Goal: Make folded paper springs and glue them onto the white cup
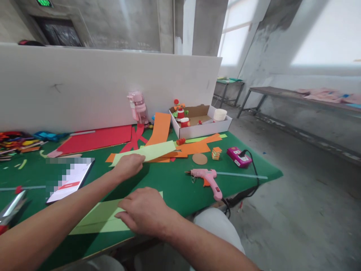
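Note:
My left hand (129,166) is closed on the near end of a long light green paper strip (152,150), which lies across orange paper pieces (194,147) on the green table (175,184). My right hand (145,210) rests palm down with curled fingers on a larger light green sheet (98,220) at the table's front edge, pressing it flat.
A pink glue gun (208,178) with a black cord lies right of my hands, beside a pink power strip (239,156), a cardboard disc (199,159) and small stacked squares (216,153). Further back are a white box (201,126), pink bottle (138,107), red sheet (97,139), phone (72,180).

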The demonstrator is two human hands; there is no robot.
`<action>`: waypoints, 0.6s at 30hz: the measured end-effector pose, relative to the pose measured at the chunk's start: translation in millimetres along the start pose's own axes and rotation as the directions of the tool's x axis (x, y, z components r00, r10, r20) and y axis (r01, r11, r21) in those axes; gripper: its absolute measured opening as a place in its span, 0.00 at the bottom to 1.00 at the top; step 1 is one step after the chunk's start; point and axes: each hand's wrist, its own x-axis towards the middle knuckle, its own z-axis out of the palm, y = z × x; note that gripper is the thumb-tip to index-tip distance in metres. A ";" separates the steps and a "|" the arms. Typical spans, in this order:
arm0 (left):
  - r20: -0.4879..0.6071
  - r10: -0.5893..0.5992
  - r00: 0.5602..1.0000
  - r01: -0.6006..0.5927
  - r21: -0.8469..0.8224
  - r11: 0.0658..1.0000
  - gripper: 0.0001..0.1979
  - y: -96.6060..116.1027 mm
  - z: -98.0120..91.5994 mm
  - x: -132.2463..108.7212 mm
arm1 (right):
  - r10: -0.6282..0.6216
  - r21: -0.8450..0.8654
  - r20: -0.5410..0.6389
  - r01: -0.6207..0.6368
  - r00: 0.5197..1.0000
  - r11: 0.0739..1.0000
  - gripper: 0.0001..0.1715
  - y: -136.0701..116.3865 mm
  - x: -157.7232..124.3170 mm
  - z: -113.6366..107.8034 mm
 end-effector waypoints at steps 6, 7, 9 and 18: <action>-0.184 -0.274 0.944 0.273 -0.034 0.961 0.15 -24.8 -45.3 27.9 | -0.030 0.015 0.011 0.030 0.999 0.999 0.18 -3.0 -0.7 -0.7; -0.207 -0.302 0.930 0.300 -0.043 0.953 0.15 -30.1 -55.2 34.8 | -0.032 0.019 0.014 0.032 0.999 0.999 0.17 -3.6 -0.8 -1.4; -0.257 -0.356 0.898 0.349 -0.075 0.934 0.16 -38.8 -76.2 49.7 | -0.035 0.030 0.019 0.035 0.999 0.999 0.17 -4.4 -1.2 -3.6; -0.382 -0.344 0.858 0.282 -0.209 0.936 0.24 -13.4 -109.0 129.9 | -0.029 -0.004 0.047 0.030 0.998 1.000 0.15 2.7 -7.7 0.6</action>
